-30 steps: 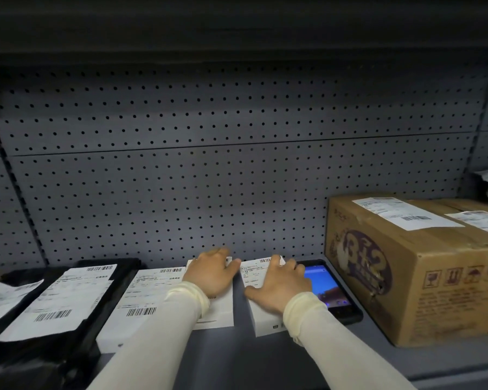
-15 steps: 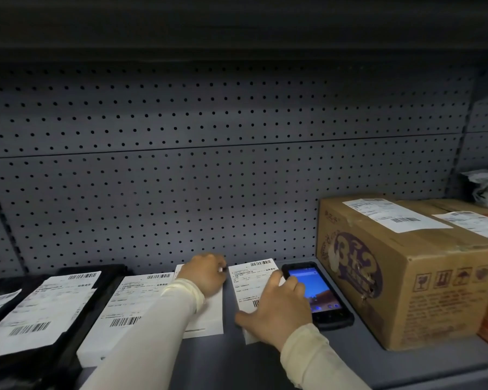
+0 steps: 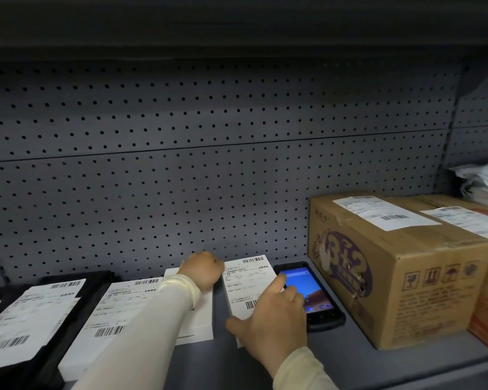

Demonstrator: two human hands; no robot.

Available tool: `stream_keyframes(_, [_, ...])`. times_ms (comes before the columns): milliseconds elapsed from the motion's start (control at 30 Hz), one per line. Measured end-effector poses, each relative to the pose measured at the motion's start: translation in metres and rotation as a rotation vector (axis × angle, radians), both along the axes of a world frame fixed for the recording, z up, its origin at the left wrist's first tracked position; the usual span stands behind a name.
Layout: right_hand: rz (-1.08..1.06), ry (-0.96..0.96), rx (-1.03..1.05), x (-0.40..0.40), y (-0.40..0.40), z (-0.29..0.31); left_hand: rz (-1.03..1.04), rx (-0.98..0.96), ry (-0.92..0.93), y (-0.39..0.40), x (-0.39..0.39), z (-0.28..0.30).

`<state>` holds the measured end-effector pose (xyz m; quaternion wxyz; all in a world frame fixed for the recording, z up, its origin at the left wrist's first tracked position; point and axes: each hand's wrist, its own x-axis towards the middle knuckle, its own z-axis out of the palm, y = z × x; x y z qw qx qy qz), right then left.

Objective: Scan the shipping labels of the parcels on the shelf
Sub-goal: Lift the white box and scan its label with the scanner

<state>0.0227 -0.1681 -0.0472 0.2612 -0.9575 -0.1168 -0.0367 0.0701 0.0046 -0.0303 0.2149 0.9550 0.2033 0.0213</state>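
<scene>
Since the earlier frame my right hand (image 3: pixel 268 319) has slid back off the narrow white parcel (image 3: pixel 247 294) toward the handheld scanner (image 3: pixel 312 294), fingers loosely spread, index tip on its lit screen, grasping nothing; my left hand (image 3: pixel 202 270) has stayed curled in a loose fist at the far end of the next white parcel (image 3: pixel 181 313), left of the scanner, and I cannot tell if it grips. Further left of the scanner lie a third labelled white parcel (image 3: pixel 107 319) and a black mailer (image 3: pixel 31 319); right of it stands a cardboard box (image 3: pixel 392 277). All lie label-up on the shelf (image 3: pixel 350 358). With the scanner not yet lifted, I judge every label still to be scanned
</scene>
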Motion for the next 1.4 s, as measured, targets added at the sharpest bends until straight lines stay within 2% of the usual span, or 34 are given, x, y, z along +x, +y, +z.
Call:
stream_keyframes(267, [-0.007,-0.068,0.147,-0.002,-0.003,-0.003,-0.001,-0.392,-0.294,-0.008,-0.003,0.012])
stream_keyframes(400, [0.013,-0.075,0.183,-0.001,-0.003,-0.004,0.049,-0.729,-0.312,-0.013,-0.007,0.023])
stream_keyframes(500, [0.031,-0.087,0.175,0.000,-0.004,-0.007,0.054,-0.841,-0.311,-0.013,-0.012,0.024])
stream_keyframes(633, [0.113,-0.111,0.161,0.000,-0.007,-0.009,0.059,-0.874,-0.358,-0.011,-0.018,0.024])
stream_keyframes(733, [0.129,-0.189,0.251,0.004,-0.019,-0.007,0.076,-0.877,-0.408,-0.007,-0.020,0.026])
stream_keyframes(867, [-0.103,-0.345,0.074,0.029,-0.042,-0.007,0.064,-0.816,-0.457,-0.002,-0.024,0.031])
stream_keyframes(967, [-0.157,-0.165,-0.149,0.037,-0.055,0.000,0.069,-0.798,-0.477,0.000,-0.026,0.034])
stream_keyframes(1067, [-0.136,-0.134,-0.255,0.040,-0.059,-0.005,0.067,-0.763,-0.475,0.001,-0.027,0.035])
stream_keyframes(1267, [-0.122,0.011,-0.354,0.055,-0.052,-0.015,0.044,-0.700,-0.481,-0.002,-0.030,0.039])
stream_keyframes(1400, [-0.121,0.171,-0.344,0.070,-0.048,-0.008,0.036,-0.679,-0.483,-0.002,-0.033,0.040])
